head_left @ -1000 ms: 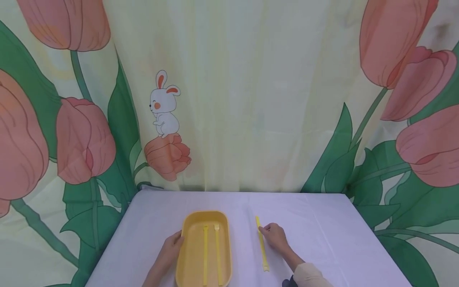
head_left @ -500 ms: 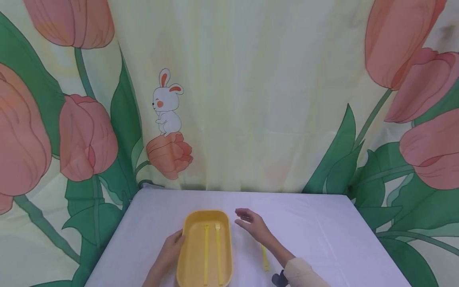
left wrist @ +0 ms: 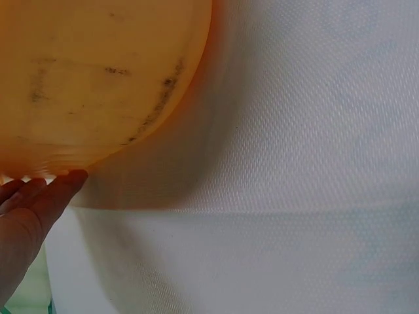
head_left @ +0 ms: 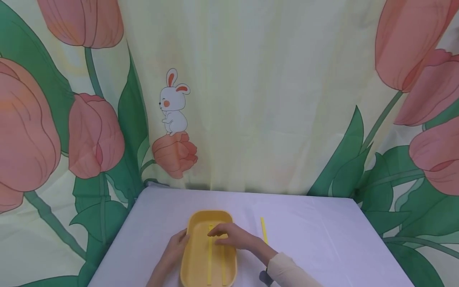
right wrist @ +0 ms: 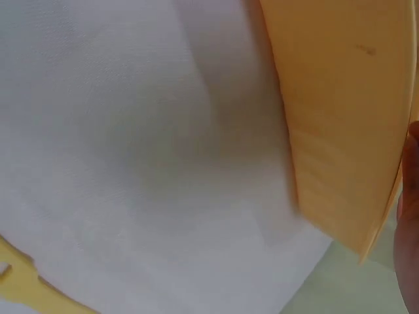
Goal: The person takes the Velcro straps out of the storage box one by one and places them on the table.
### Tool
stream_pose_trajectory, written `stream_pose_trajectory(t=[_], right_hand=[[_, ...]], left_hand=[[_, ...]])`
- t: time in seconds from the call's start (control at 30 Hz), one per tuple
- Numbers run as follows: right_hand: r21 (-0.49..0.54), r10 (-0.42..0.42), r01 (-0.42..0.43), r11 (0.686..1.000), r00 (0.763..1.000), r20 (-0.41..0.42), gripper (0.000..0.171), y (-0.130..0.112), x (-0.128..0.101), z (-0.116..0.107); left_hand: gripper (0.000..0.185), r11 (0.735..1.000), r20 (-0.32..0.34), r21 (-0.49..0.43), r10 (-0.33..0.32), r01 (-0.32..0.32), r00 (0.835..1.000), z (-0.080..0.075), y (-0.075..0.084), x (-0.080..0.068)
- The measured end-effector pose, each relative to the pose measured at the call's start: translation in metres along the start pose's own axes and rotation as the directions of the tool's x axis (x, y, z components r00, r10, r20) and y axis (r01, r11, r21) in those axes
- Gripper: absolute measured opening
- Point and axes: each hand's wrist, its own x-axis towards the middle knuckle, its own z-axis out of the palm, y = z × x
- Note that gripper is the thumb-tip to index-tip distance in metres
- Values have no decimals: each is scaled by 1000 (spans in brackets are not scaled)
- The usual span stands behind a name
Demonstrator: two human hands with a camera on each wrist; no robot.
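1. Right hand (head_left: 233, 236): thumb and fingers apart, nothing visibly held, above two slim yellow sticks (head_left: 209, 263) inside the yellow tray (head_left: 195, 259);
2. Left hand (head_left: 176, 247): fingers clamped on the tray's left rim;
3. Right hand has left the third stick (head_left: 263, 228) on the white tablecloth (head_left: 322, 239); attention seemingly shifts to the tray's pair.

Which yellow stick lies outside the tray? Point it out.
The yellow stick on the white cloth, right of the tray; the other two yellow sticks lie inside the tray.
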Motion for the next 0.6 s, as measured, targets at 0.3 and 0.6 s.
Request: stream_pose_trajectory(t=[0.3,0.6], right_hand=[[-170,-78,120,978,969,233,28,-6,11,12],[-168,-22,94,981,922,387,22,-2,21,23]], left_hand=[[45,999,-17,2,48,-48,999,-3,-4,-3],[44,1000,-17,7,9,-9,1000,-1,-6,-1]])
